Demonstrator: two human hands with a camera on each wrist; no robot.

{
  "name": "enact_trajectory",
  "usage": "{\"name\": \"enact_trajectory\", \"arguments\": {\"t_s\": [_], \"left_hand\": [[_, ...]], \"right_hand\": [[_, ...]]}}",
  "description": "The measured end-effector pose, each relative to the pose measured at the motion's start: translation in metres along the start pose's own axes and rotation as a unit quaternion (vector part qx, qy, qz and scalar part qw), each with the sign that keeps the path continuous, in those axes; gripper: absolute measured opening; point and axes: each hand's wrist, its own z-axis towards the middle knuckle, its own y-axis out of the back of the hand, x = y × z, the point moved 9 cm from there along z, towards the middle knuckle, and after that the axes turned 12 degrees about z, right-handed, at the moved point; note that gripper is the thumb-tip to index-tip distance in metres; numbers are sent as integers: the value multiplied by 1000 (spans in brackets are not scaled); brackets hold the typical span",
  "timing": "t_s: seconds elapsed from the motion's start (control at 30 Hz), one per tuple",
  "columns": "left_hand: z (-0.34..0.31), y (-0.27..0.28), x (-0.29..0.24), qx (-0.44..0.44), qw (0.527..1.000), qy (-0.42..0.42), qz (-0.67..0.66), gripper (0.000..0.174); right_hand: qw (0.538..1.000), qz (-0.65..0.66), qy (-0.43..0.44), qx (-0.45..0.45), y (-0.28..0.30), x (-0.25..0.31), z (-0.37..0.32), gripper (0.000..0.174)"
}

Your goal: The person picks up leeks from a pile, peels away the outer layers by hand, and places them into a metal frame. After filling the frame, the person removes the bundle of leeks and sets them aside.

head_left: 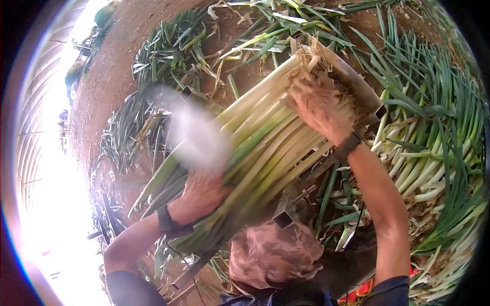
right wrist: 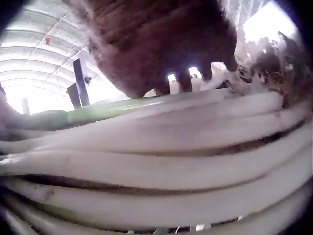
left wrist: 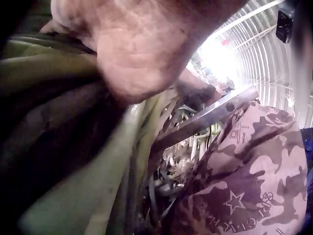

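Note:
A thick bundle of leeks point(head_left: 270, 148) lies slantwise on a metal frame point(head_left: 352, 71), with white stems and roots at upper right and green leaves at lower left. My right hand point(head_left: 319, 104) rests on the stems near the roots. In the right wrist view, the fingers of that hand point(right wrist: 166, 44) point down onto the white stems point(right wrist: 161, 171), spread with gaps between them. Over the greener part lies my left hand point(head_left: 204, 191), its fingers hidden by a white blur. The left wrist view shows the heel of this hand point(left wrist: 142, 54) above the leaves point(left wrist: 88, 196).
More leeks point(head_left: 423, 163) are piled on the ground at the right, with leafy heaps point(head_left: 168, 48) at upper left. A camouflage-patterned cloth point(head_left: 275, 255) covers something close to my body, beside a square metal tube end point(head_left: 284, 219). A ribbed, arched roof point(right wrist: 29, 54) stands beyond.

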Motion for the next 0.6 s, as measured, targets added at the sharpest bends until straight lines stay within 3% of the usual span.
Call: {"name": "enact_trajectory", "arguments": {"t_s": [0.03, 0.1, 0.13, 0.17, 0.23, 0.27, 0.3, 0.37, 0.4, 0.43, 0.47, 0.5, 0.6], "left_hand": [[-1, -3, 1, 16, 1000, 13, -2, 89], [-4, -3, 2, -2, 1000, 12, 14, 88], [-5, -2, 3, -16, 999, 12, 31, 87], [-5, -4, 2, -13, 999, 9, 33, 87], [-7, -10, 8, 18, 998, 32, 59, 87], [-6, -12, 14, 21, 997, 36, 61, 87], [-2, -12, 20, 10, 998, 31, 55, 86], [0, -15, 26, -4, 999, 23, 46, 86], [-1, -14, 26, -26, 999, 10, 31, 87], [-2, -15, 27, -36, 999, 6, 23, 87], [-2, -15, 27, -47, 999, 1, 15, 87], [-1, -20, 28, -39, 999, 9, 3, 87], [2, -23, 23, -27, 999, 20, 6, 88]], "right_hand": [[998, -36, 41, -41, 1, 4, -10, 33], [989, -58, -24, -132, 1, -9, -19, 46], [982, -79, -139, 100, -6, -7, -9, 66], [982, -77, -143, 101, -9, -14, -5, 66], [962, 207, -139, 111, -26, -28, 11, 71], [934, 231, -179, 206, -27, -24, 14, 74], [933, 235, -173, 209, -26, -16, 14, 74], [972, 139, -149, 114, -4, -21, 7, 75], [942, 290, -157, 57, -7, -21, -12, 74], [943, 289, -153, 60, -13, -6, -24, 74], [983, 137, -121, -15, -1, 12, -36, 74], [992, -19, -87, -89, 9, 30, -47, 75], [991, 77, -89, -59, -14, 43, -61, 77]]}}
